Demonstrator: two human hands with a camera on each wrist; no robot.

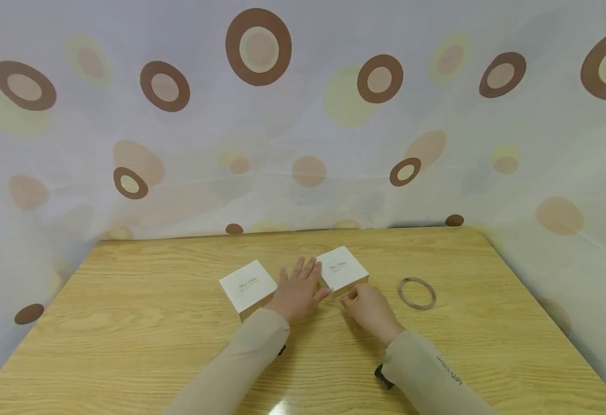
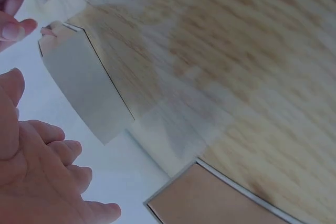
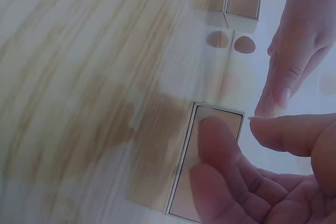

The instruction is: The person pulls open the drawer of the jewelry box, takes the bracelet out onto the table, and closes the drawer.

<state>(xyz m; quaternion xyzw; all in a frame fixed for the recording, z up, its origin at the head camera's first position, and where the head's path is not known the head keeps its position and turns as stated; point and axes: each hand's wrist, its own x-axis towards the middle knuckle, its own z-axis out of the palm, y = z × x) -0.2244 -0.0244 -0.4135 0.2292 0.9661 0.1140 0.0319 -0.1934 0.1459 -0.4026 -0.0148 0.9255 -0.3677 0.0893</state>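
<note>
Sleeves [image 1: 225, 372] extend to spread left fingers [image 1: 298, 267] and bent right fingers [image 1: 352, 293], whose grip cannot be confirmed. One white box [image 1: 341, 266] lies just beyond the right fingers; pulling without firm bracing could skid it.

Left grip [image 1: 299, 293] between two white boxes [image 1: 342, 268] — right grip [image 1: 371, 312] at the right one's near edge, ring [image 1: 421, 307] beside.

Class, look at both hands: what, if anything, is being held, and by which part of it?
The left hand holds nothing. The right hand has fingers at the tan front of the right box; whether they grip it cannot be told.
</note>
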